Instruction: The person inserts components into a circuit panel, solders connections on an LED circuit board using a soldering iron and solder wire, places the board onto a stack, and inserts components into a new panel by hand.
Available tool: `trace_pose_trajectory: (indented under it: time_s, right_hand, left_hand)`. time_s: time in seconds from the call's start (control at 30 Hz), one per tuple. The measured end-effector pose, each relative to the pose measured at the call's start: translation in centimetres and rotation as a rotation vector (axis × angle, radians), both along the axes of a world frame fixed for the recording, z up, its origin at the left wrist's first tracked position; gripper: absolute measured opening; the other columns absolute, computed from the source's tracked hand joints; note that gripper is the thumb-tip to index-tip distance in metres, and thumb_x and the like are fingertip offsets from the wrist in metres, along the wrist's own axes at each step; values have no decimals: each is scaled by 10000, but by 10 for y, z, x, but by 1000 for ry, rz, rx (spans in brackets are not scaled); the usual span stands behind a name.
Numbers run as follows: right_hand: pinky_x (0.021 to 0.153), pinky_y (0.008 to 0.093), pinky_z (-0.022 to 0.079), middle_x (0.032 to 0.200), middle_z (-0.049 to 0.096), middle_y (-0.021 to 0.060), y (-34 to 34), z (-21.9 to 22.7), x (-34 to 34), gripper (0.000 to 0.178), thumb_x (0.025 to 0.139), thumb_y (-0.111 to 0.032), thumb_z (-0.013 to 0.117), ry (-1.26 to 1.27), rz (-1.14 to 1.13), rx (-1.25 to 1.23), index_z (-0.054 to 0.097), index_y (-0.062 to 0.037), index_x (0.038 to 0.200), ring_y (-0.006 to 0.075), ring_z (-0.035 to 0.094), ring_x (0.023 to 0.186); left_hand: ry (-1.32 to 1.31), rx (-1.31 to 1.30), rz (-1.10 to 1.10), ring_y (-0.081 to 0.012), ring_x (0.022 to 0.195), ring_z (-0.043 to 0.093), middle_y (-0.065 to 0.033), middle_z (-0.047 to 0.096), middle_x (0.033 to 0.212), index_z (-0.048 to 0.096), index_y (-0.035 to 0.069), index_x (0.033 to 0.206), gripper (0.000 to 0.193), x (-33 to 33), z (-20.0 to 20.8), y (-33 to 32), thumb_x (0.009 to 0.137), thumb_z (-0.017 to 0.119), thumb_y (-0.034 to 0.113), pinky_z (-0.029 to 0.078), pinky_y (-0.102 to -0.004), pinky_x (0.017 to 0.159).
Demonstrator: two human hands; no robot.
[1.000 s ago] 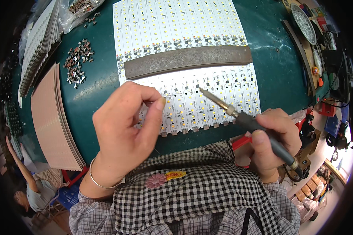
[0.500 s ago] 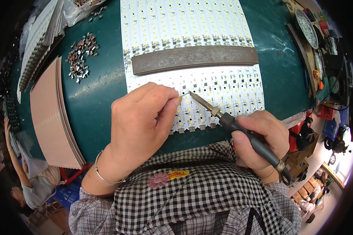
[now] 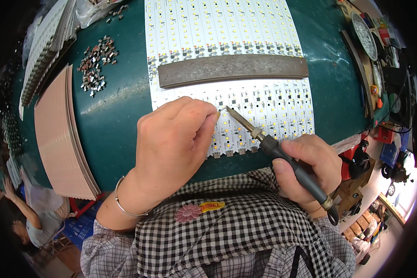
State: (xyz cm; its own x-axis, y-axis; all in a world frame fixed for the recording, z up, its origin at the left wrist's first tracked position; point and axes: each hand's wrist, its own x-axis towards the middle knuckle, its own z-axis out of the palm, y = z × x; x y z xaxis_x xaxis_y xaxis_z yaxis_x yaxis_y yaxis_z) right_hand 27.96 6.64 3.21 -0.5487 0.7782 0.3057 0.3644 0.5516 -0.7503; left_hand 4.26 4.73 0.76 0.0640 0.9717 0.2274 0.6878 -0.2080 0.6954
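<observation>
My right hand (image 3: 310, 169) grips a soldering iron (image 3: 289, 162) with a dark grey handle, its tip pointing up and left. That tip meets a white circuit board panel (image 3: 185, 95) made of side-by-side LED strips. Close by, my left hand (image 3: 173, 136) is closed in a pinch over the panel. A short length of thin solder wire (image 3: 222, 110) sticks out from its fingertips and reaches the iron's tip. The rest of the wire is hidden in the hand. Across the panel, beyond both hands, lies a long grey metal bar (image 3: 231, 70).
Small metal connectors (image 3: 97, 60) lie heaped on the green table (image 3: 116, 116). At left are stacked pinkish boards (image 3: 58, 134) and stacked white boards (image 3: 48, 51). A round metal dish (image 3: 363, 34) stands far right. Another person (image 3: 37, 224) sits at lower left.
Both hands, the iron and the wire have shifted slightly right along the panel. The panel and bar appear slightly further right too. The other person's arm has lowered.
</observation>
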Motion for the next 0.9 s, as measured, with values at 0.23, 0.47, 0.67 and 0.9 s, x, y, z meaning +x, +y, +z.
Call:
trace_pose_trajectory:
  time_s: [0.23, 0.47, 0.67, 0.9]
  right_hand:
    - [515, 312, 523, 733, 673, 118, -1, 1, -1, 317, 728, -54, 820, 20, -15, -3, 655, 2, 992, 240, 676, 600]
    - [481, 244, 372, 718, 656, 98, -7, -13, 10, 234, 750, -79, 775, 249, -340, -65, 685, 15, 944, 130, 547, 537]
    - [489, 285, 461, 708, 660, 113, 2, -5, 5, 273, 718, -60, 804, 91, -109, -45, 675, 9, 949, 193, 622, 556]
    - [517, 329, 524, 717, 666, 111, -3, -3, -1, 318, 719, -56, 814, 28, -37, 0, 655, 3, 988, 243, 670, 594]
  left_hand:
    - [16, 15, -36, -184, 583, 610, -95, 648, 712, 689, 14, 830, 73, -1, 2, 0, 786, 720, -35, 460, -275, 517]
    - [-28, -30, 57, -115, 575, 573, -72, 648, 704, 706, 10, 855, 92, -8, 8, -4, 781, 725, -42, 425, -243, 501]
    - [-29, 15, -12, -151, 586, 599, -89, 653, 716, 702, 2, 844, 82, -2, 0, 1, 779, 724, -43, 454, -257, 525]
    - [-1, -4, -44, -207, 603, 627, -104, 654, 717, 693, 7, 827, 86, 1, 0, 3, 766, 724, -45, 472, -283, 528]
